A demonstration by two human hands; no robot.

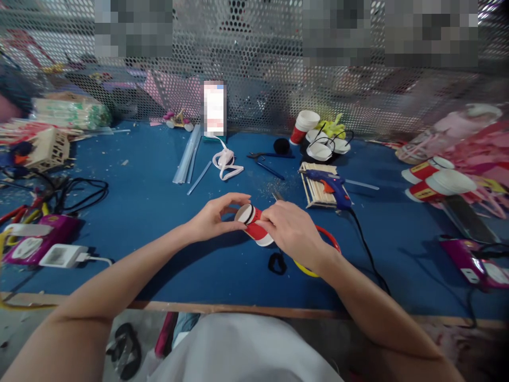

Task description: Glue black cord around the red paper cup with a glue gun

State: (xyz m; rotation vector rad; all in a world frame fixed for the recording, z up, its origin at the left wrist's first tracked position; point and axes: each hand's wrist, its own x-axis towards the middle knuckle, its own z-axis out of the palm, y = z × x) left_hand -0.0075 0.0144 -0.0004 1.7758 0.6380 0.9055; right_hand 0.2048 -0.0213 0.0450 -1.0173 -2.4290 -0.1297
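Note:
A red and white paper cup (254, 225) lies on its side between my hands, its bottom turned toward the left and a dark band near that end. My left hand (214, 215) pinches the cup's bottom rim with thumb and fingers. My right hand (292, 231) wraps over the cup's body from the right. Both hands hover just above the blue table (159, 212). Under my right wrist lie a red and yellow ring (332, 244) and a small black loop (277, 263).
A blue glue gun (332, 187) rests on a raft of wooden sticks (316, 191), its black cord trailing toward the front edge. Stacked paper cups (304, 127) stand at the back, more cups (433, 180) at right. Clear glue sticks (189, 156), white ribbon (226, 162), chargers (43, 246) and cables at left.

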